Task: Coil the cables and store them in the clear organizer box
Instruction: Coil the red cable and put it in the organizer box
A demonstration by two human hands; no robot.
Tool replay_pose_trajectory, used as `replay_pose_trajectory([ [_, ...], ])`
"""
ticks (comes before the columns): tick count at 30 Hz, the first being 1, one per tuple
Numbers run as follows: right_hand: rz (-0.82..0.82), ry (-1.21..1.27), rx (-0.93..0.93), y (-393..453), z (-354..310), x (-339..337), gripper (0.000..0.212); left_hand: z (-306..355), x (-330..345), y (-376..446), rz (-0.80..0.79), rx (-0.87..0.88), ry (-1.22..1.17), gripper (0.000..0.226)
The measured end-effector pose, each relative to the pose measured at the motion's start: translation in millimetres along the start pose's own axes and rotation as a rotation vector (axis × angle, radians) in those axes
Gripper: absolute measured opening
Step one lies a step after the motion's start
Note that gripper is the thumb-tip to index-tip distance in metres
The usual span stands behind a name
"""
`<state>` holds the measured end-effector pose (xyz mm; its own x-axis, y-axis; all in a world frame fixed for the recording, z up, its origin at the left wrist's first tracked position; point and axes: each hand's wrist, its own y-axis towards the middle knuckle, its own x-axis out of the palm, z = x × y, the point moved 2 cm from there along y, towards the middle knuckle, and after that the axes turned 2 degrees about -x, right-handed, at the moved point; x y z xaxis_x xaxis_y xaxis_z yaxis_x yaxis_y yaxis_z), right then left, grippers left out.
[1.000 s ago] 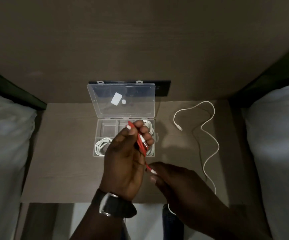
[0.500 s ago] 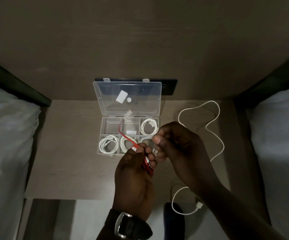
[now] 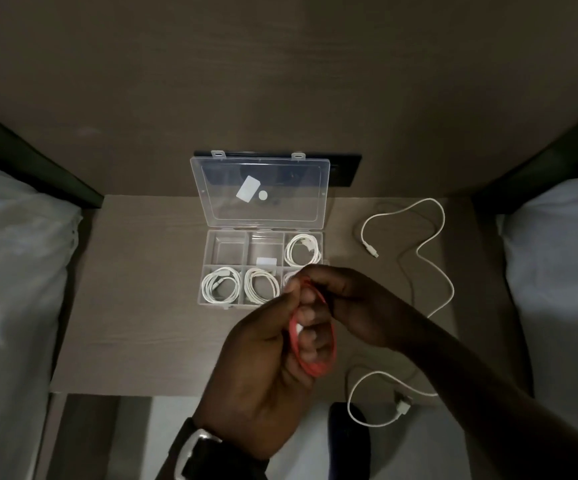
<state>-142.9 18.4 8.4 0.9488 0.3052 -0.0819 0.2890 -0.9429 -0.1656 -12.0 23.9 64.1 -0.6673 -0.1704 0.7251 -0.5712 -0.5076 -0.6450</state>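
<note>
Red cable (image 3: 310, 344) is looped around my left hand's (image 3: 263, 368) fingers while my right hand (image 3: 346, 299) pinches its top, so I'd keep the loops small and snug to fit an empty compartment of the box (image 3: 263, 268) just beyond.

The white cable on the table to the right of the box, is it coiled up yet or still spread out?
Spread out. The white cable snakes loosely across the table, one plug end hanging past the front edge, outside the organizer box.
</note>
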Motion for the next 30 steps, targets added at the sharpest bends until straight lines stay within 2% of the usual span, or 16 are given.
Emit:
replay_pose_trajectory([
  [2, 0.054, 0.180, 0.097, -11, 8, 17, 0.016, 14, -1, 1, -0.045, 0.091, -0.172, 0.024],
  [5, 0.058, 0.143, 0.192, -41, 8, 47, 0.019, 36, -10, 5, -0.040, 0.256, -0.297, 0.026],
  [8, 0.038, -0.348, 0.187, -61, -10, 59, 0.032, 38, -17, 13, 0.057, 0.373, -0.176, 0.023],
  [10, 0.143, -0.691, 0.013, -60, -30, 53, 0.029, 30, -20, 16, 0.119, 0.433, -0.069, 0.022],
  [12, 0.256, -0.815, -0.146, -54, -47, 40, 0.020, 21, -20, 17, 0.152, 0.480, 0.040, 0.021],
  [16, 0.415, -0.579, -0.268, -39, -55, 23, 0.005, 9, -17, 13, 0.108, 0.458, 0.085, 0.023],
  [17, 0.470, -0.482, -0.247, -35, -53, 23, 0.008, 7, -15, 12, 0.085, 0.443, 0.068, 0.024],
  [20, 0.632, -0.034, -0.086, -26, -39, 30, 0.034, 4, -13, 12, 0.047, 0.445, 0.007, 0.026],
  [22, 0.730, 0.199, -0.006, -23, -29, 35, 0.039, 1, -14, 13, 0.061, 0.451, 0.008, 0.027],
  [24, 0.787, 0.212, 0.038, -23, -23, 43, 0.024, -2, -19, 14, 0.101, 0.456, 0.036, 0.028],
  [26, 0.773, 0.055, 0.035, -25, -20, 52, 0.006, -3, -26, 15, 0.148, 0.467, 0.083, 0.031],
  [28, 0.691, -0.118, 0.008, -25, -21, 61, 0.016, -5, -34, 16, 0.200, 0.471, 0.126, 0.034],
  [30, 0.640, -0.173, 0.026, -25, -20, 62, 0.028, -8, -39, 16, 0.226, 0.449, 0.127, 0.037],
])
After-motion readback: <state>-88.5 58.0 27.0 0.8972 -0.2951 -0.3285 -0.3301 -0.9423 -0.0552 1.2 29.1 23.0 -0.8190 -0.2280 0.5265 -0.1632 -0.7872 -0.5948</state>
